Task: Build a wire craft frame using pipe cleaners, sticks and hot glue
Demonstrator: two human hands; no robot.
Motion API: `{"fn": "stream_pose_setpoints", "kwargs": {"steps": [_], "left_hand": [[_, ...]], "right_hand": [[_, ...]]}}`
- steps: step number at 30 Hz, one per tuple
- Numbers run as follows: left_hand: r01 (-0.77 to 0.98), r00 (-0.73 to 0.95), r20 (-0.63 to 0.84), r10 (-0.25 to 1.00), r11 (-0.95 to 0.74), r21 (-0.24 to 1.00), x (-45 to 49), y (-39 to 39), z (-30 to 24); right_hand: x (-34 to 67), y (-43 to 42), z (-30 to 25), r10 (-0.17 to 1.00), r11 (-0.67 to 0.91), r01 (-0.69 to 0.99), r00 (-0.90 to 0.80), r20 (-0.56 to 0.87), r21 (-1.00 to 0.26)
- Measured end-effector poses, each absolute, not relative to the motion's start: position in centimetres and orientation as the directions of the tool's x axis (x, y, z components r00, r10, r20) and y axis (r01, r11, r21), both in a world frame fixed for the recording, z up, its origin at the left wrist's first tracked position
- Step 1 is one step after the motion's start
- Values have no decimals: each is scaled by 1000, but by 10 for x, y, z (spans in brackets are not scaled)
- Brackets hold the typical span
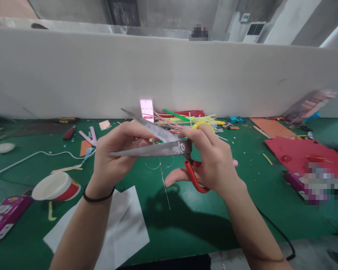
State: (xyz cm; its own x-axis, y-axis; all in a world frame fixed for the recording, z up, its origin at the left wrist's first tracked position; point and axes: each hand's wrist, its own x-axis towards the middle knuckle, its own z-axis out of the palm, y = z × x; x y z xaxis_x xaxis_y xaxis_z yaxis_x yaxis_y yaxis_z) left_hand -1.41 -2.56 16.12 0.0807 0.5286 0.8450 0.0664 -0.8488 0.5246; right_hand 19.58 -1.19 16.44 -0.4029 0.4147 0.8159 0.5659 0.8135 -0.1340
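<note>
My right hand [211, 157] grips a large pair of scissors [146, 150] by its handles, one red and one yellow. The blades are spread apart and point left, in front of my left hand. My left hand [121, 144], with a black band at its wrist, has its fingers closed around a thin pale stick [151, 140]; only the stick's small end shows near the blades, and the rest is hidden. Below the scissors, a thin wire [165, 187] with rounded loops at its top lies on the green table [191, 225].
White paper [132, 221] lies under my left forearm, beside a paper cup [53, 187]. A lit phone [147, 109] leans against the white partition [101, 71], near a pile of coloured pipe cleaners [188, 118]. Red sheets [301, 150] are at right; a purple box [8, 213] is at left.
</note>
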Motion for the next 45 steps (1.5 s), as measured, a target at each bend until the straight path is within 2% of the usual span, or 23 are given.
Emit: {"fn": "stream_pose_setpoints", "kwargs": {"steps": [8,14,22,27,32,41,45], "left_hand": [[179,39,821,569,-813,554,-13,-31,163],[197,73,796,601,-791,579,-15,-33,163],[266,78,809,583,-794,547,-17,-32,163],[215,90,811,578,-806,551,-15,-32,164],[255,111,838,534,-830,495,-12,-33,166],[220,91,788,609,-784,580,-15,-32,163],[234,100,796,597,-792,564,-16,-31,163]], "right_hand": [[194,-12,164,404,806,581,-401,822,-113],[194,-12,165,395,823,557,-415,820,-114],[193,-10,161,388,799,594,-391,835,-93],[191,-11,160,380,795,601,-383,842,-85],[191,-12,160,370,775,627,-351,860,-77],[190,-12,161,378,781,618,-357,854,-87],[190,-12,161,398,791,602,-371,839,-109]]}}
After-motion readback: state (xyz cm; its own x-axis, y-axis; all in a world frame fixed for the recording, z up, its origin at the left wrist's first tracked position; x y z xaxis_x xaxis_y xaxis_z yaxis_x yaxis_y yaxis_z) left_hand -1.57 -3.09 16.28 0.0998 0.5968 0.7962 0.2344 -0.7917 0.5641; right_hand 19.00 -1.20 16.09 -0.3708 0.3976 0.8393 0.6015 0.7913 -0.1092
